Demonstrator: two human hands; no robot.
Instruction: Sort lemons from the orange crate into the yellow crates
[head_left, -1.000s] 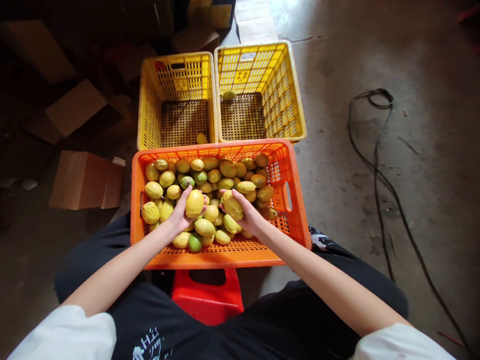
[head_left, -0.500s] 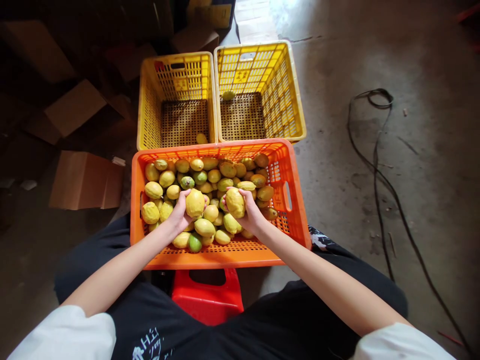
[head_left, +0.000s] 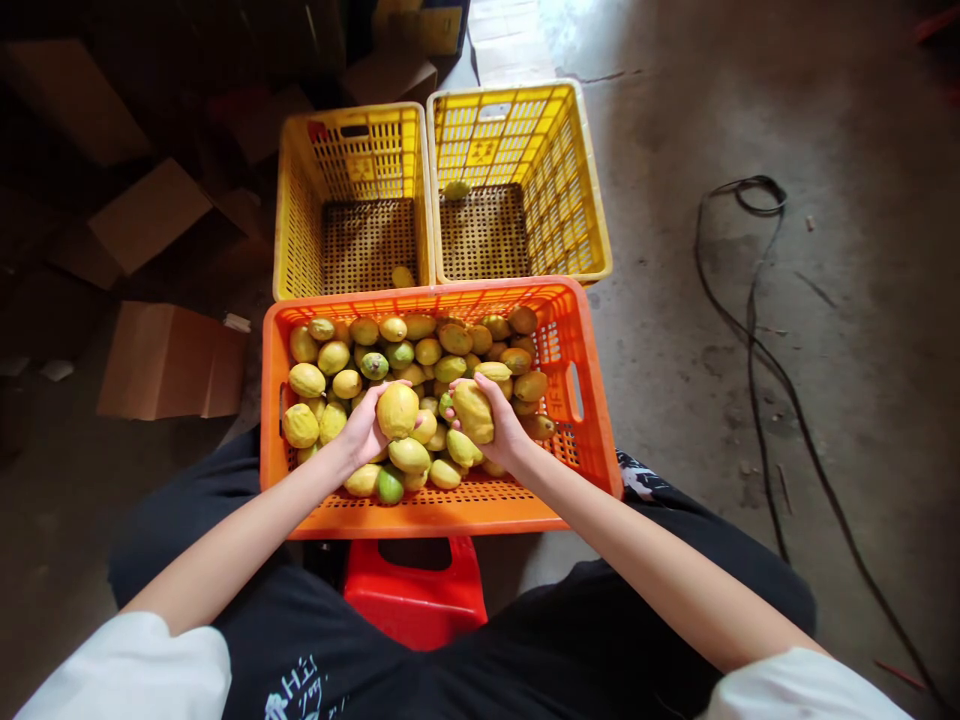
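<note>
My left hand (head_left: pixel 365 425) is closed around a yellow lemon (head_left: pixel 397 410), held just above the pile. In my right hand (head_left: pixel 501 425) is another lemon, bumpy and yellow (head_left: pixel 473 411), with the fingers wrapped round its far side. Both hands are over an orange plastic crate (head_left: pixel 450 518) that holds many lemons, mostly yellow. A few of them are greenish, such as the green lemon (head_left: pixel 390 485) near the front. The fingertips behind both held lemons are partly hidden.
Beyond the orange crate stand two yellow crates, the left crate (head_left: pixel 300 200) and the right crate (head_left: pixel 592 220), each with a lemon inside. A red stool (head_left: pixel 416 600) is between my legs. Cardboard boxes (head_left: pixel 172 360) lie at left, a black cable (head_left: pixel 780 370) at right.
The lemon in my left hand has shifted slightly right and down and turned a little. The lemon in my right hand has turned and lowered slightly. The crates have not moved.
</note>
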